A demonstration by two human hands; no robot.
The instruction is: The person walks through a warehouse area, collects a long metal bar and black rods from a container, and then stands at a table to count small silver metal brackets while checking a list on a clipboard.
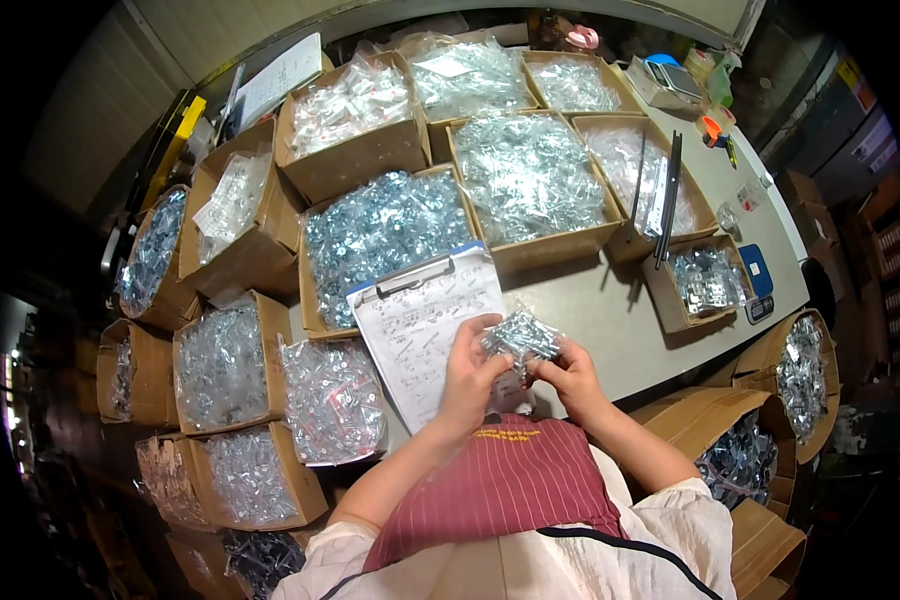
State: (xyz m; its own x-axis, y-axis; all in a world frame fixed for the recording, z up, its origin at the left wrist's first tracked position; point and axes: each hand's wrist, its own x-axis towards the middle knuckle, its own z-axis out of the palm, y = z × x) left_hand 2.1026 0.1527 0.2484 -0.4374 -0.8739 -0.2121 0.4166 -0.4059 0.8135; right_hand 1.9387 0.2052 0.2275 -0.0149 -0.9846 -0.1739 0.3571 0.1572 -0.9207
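Between my two hands is a clear plastic bag of silvery screws [522,338], held just above the table's front edge. My left hand [473,368] grips the bag's left side, thumb on top. On the bag's right lower edge, the fingers of my right hand [568,375] are pinched. A clipboard [425,330] with written sheets lies partly under my left hand, its upper end resting against a cardboard box of small metal parts [385,225].
Cardboard boxes of bagged hardware [530,175] crowd the table's back and left. A small box of metal parts [708,275] stands right, beside a blue-topped device [756,270]. Thin dark rods [670,190] lean on another box. A scale [673,78] sits at the far right.
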